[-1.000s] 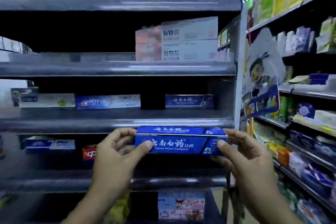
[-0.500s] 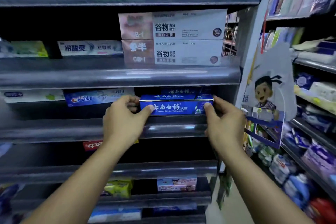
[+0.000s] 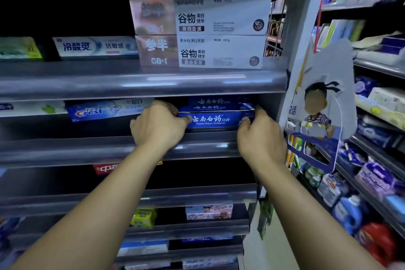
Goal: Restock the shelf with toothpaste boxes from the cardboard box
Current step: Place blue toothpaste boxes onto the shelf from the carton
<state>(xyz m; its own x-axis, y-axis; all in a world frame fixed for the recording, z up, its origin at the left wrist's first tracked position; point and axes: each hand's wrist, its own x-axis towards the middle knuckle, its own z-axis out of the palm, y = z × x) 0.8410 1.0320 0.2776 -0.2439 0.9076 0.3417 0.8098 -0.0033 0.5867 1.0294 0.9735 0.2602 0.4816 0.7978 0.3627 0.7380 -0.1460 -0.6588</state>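
Observation:
A dark blue toothpaste box (image 3: 213, 119) with white Chinese lettering lies lengthwise at the front of the grey shelf (image 3: 87, 149), right of centre. My left hand (image 3: 158, 126) grips its left end, thumb on the front face. My right hand (image 3: 259, 136) grips its right end. Directly behind it sits another identical blue box (image 3: 213, 103). The cardboard box is out of view.
A blue Crest box (image 3: 105, 110) lies left of my left hand. Two stacked white boxes (image 3: 199, 33) stand on the shelf above. A cartoon display card (image 3: 317, 105) hangs at the shelf's right end, and packed shelves run along the right.
Both hands carried the blue box up from below the shelf edge and forward onto the shelf, in front of the identical box. The camera moved closer.

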